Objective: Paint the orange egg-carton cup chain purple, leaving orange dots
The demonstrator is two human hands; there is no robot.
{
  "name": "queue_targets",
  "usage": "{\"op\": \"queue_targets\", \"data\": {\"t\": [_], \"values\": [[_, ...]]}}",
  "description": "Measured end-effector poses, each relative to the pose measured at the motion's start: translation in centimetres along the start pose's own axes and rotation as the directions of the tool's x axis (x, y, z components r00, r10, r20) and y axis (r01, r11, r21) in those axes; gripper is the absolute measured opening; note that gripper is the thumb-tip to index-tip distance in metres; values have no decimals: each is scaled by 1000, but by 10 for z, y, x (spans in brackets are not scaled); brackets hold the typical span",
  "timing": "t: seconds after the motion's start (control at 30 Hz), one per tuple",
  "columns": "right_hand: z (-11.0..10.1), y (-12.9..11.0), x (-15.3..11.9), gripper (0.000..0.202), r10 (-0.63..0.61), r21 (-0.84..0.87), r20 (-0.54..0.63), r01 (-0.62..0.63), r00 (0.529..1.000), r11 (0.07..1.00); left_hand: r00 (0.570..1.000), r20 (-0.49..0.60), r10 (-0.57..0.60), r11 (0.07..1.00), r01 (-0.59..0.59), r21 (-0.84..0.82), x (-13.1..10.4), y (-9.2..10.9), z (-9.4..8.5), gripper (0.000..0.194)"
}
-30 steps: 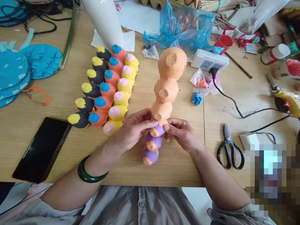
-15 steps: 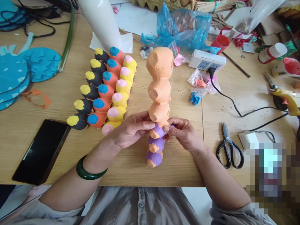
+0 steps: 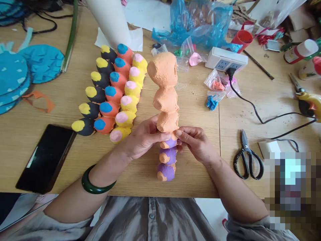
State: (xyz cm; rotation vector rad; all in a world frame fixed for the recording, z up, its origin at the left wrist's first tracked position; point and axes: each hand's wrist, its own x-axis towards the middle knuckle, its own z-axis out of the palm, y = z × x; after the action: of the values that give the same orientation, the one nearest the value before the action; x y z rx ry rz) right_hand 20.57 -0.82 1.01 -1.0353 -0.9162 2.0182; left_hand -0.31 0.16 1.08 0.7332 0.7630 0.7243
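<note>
An orange strip of joined egg-shaped bumps (image 3: 165, 100) stands out in front of me, its lower bumps partly covered in purple clay. My left hand (image 3: 150, 137) grips it from the left, thumb on the uppermost purple bump. From the right, my right hand (image 3: 193, 142) pinches the same spot, its thumb tip close to the left one. Left of the strip lie painted bump rows: black with yellow tips (image 3: 94, 94), orange-red with blue tips (image 3: 114, 95) and yellow with pink tips (image 3: 129, 103).
A black phone (image 3: 46, 159) lies left. Black-handled scissors (image 3: 247, 157) are at the right, below a power strip (image 3: 225, 62) with a cable. Small clay bags (image 3: 214, 85), a blue plastic bag (image 3: 195, 30), a red cup (image 3: 242, 39) and a white cylinder (image 3: 110, 23) stand farther back.
The top of the orange strip has tilted to the left and turned slightly. Both hands keep hold of it, the thumbs now nearer each other. The view has shifted a little.
</note>
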Motion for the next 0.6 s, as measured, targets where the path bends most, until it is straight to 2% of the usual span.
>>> {"op": "queue_targets", "data": {"t": [0.1,0.27,0.43,0.53,0.6], "values": [[0,1,1,45,18,12,1,-18,1000,1000,998,-54,15,1000,-13,23,0,-5,1,33],[-3,1,3,49,29,20,-21,-28,999,999,996,65,-56,996,60,-60,1,-1,4,27],[-2,-3,1,50,4,-31,-27,-5,1000,1000,993,101,-52,997,58,-53,-1,5,4,17],[2,-3,-2,51,-10,-74,-37,7,999,997,993,98,-63,997,66,-27,-1,0,1,21],[4,-1,-2,51,-18,-88,-48,14,999,996,997,65,-48,998,50,-24,0,-4,0,30]]}}
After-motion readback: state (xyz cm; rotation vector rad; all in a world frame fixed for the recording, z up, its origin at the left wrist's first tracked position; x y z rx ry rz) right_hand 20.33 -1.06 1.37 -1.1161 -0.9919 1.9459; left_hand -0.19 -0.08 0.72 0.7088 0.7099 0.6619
